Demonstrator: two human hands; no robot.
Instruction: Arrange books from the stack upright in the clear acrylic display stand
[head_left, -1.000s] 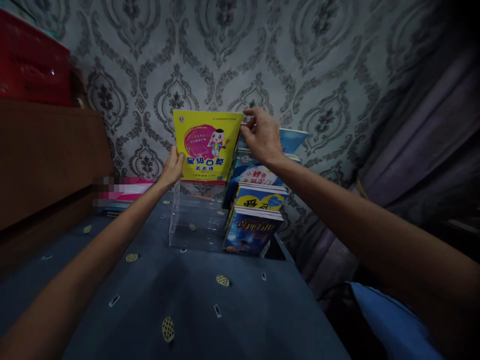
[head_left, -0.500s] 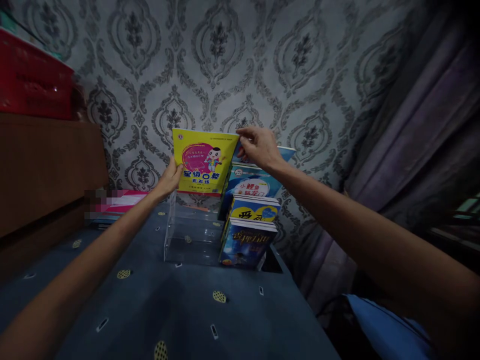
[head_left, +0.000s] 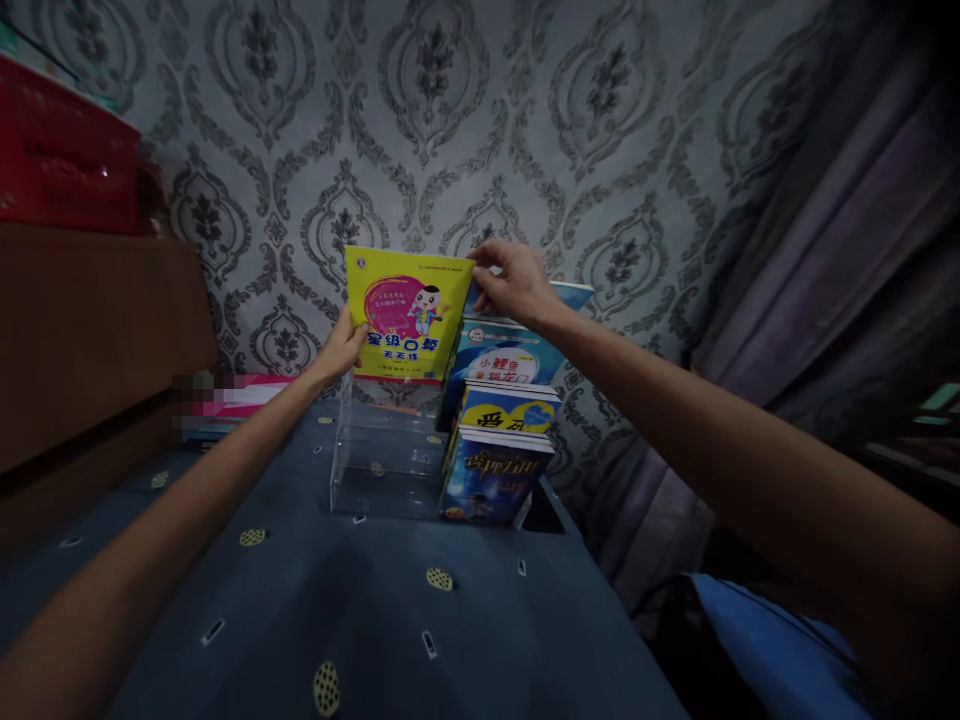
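Note:
A yellow workbook (head_left: 409, 310) with a cartoon child on its cover stands upright at the back left of a clear tiered book rack (head_left: 386, 485). My left hand (head_left: 343, 345) grips its left edge, thumb on the cover. At its top right corner, my right hand (head_left: 511, 280) pinches it between thumb and fingertips. Several books fill the rack's right side in steps: a teal book (head_left: 502, 350), a blue-and-yellow book (head_left: 506, 408) and a dark blue book (head_left: 495, 480) at the front. Part of a further book behind is hidden by my right hand.
The rack stands on a table with a dark blue patterned cloth (head_left: 375, 620), against a patterned wall (head_left: 435, 130). Left are a pink-covered stack (head_left: 255, 393) and a brown cabinet (head_left: 97, 330) bearing a red box (head_left: 67, 150). A curtain (head_left: 817, 260) hangs right.
Both hands keep their hold on the yellow workbook. The view has shifted slightly, and the workbook and rack appear a little higher in the picture.

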